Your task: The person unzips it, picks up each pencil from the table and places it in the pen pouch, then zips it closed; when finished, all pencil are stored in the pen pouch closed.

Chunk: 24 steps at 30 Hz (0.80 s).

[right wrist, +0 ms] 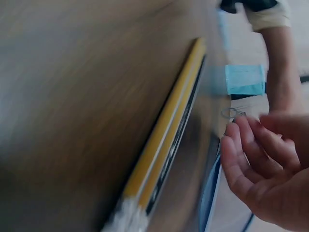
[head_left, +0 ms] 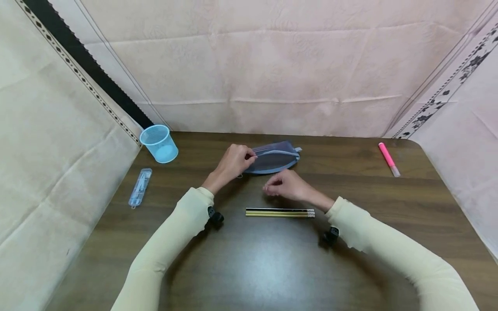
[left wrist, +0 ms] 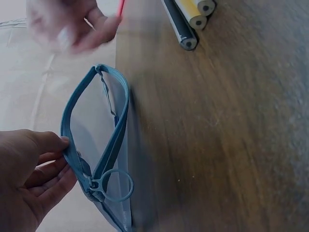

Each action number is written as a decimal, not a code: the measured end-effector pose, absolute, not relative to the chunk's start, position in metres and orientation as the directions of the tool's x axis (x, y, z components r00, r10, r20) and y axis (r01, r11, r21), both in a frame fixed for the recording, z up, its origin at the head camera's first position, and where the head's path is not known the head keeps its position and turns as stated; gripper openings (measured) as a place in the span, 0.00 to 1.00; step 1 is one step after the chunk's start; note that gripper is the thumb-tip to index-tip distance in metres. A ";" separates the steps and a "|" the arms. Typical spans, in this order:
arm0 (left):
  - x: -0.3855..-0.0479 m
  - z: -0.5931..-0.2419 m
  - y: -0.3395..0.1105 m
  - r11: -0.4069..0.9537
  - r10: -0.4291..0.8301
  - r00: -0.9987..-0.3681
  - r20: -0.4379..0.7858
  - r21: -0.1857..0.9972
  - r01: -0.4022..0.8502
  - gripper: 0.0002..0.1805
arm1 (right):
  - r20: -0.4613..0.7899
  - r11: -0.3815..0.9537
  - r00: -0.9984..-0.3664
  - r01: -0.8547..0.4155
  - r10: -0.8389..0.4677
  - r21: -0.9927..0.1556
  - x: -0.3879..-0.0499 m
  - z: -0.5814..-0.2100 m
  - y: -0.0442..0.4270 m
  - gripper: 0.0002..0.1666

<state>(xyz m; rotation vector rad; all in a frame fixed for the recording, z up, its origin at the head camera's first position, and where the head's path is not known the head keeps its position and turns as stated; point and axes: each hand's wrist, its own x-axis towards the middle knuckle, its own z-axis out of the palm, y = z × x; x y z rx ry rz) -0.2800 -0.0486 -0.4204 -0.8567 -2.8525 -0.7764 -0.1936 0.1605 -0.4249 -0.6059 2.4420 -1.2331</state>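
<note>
A blue zippered pouch (head_left: 274, 160) lies at the back middle of the table with its mouth gaping. My left hand (head_left: 234, 163) pinches the left end of its rim; in the left wrist view the thumb and fingers of the left hand (left wrist: 34, 174) hold the pouch edge (left wrist: 72, 145) beside the zipper's ring pull (left wrist: 118, 185). My right hand (head_left: 288, 185) hovers between the pouch and several pencils (head_left: 278, 212), its fingers loosely bent and holding nothing. In the right wrist view, the yellow and black pencils (right wrist: 166, 140) lie side by side, left of the right hand (right wrist: 270, 169).
A light blue mesh cup (head_left: 159, 144) stands at the back left. In front of it lies a clear blue case (head_left: 140, 188). A pink marker (head_left: 389, 160) rests at the back right. Cloth-covered walls (head_left: 249, 77) rise behind and beside the table.
</note>
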 end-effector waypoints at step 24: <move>-0.281 -0.418 -0.051 0.704 0.503 -0.835 0.222 0.456 0.545 0.10 | 0.061 0.698 -0.719 -0.689 -0.692 -0.195 -0.157 -0.438 0.168 0.04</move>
